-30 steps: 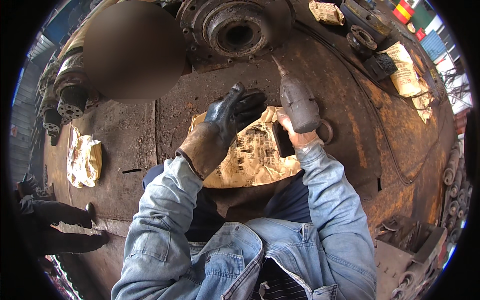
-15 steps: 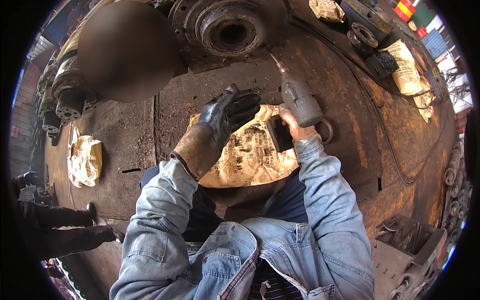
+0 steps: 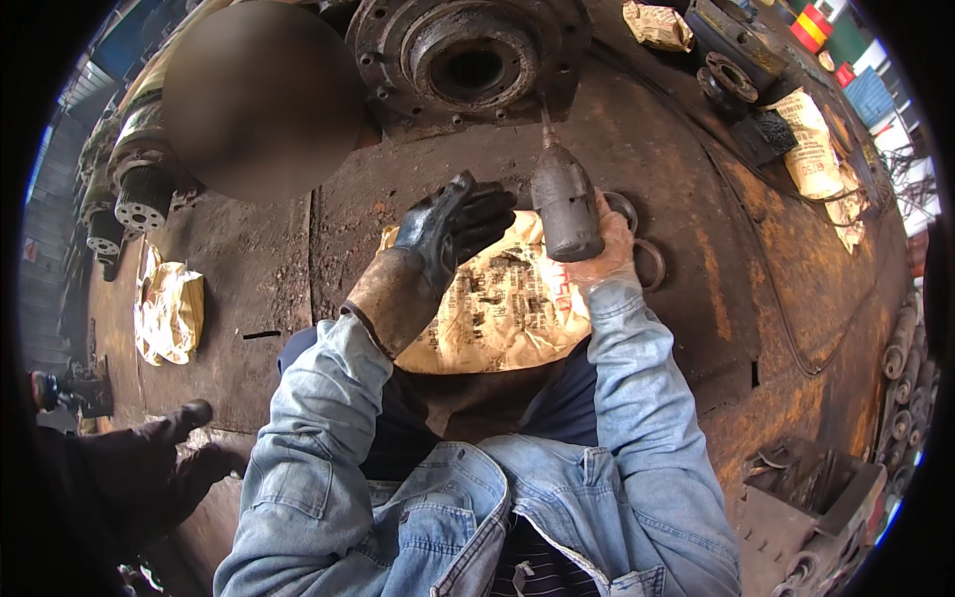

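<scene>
My right hand [image 3: 609, 244], bare, is wrapped around the right side of a dark bottle-shaped die grinder [image 3: 565, 204]. Its thin shank points away from me, toward a greasy flanged housing [image 3: 468, 70] with a round central bore. My left hand [image 3: 463, 229] wears a black rubber glove; its fingers are stretched out and it holds nothing. Beneath both hands lies a grease-stained paper sack [image 3: 497, 313]. Close to my right hand is a dark metal ring [image 3: 649, 264], partly hidden behind the hand.
Splined shafts [image 3: 144, 194] lie at the far left, above a crumpled sack [image 3: 169, 308]. Another person's dark-clothed legs [image 3: 129, 478] are at the left edge. To the right are a hose [image 3: 746, 214], a torn paper sack [image 3: 811, 149] and a metal box [image 3: 811, 488].
The grinder has shifted left and stands more upright, its body now nearer my gloved hand. My right hand has moved up along it. My left hand holds its pose. The other person's legs have moved.
</scene>
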Tool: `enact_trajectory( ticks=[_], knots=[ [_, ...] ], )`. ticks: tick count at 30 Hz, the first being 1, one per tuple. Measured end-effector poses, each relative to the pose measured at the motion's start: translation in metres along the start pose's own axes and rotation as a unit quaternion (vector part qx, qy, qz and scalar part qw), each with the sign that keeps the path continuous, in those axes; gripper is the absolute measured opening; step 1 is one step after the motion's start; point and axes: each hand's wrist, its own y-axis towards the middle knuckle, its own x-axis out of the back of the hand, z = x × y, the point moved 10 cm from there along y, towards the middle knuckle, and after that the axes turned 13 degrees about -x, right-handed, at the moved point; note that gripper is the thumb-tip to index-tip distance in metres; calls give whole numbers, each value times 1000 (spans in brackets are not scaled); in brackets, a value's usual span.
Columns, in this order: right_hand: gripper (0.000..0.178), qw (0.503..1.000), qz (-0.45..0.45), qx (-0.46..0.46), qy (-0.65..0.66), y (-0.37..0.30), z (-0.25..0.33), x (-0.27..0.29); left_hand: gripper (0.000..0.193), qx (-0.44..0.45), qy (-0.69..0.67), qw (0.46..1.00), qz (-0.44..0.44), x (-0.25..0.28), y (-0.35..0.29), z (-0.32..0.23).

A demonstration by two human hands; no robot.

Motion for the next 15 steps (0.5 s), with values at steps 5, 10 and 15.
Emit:
enact_trajectory(
  ticks=[5, 10, 15],
  knots=[
    [49, 989, 13, -16, -146, 11, -3, 19, 67, -8, 17, 1000, -7, 6, 0, -6],
    [36, 976, 67, -76, 194, 29, -73, -2, 65, -4, 0, 1000, 2, 0, 9, 3],
    [40, 994, -24, 17, 109, 17, -63, -47, 64, -9, -3, 1000, -4, 5, 11, 3]
  ],
)
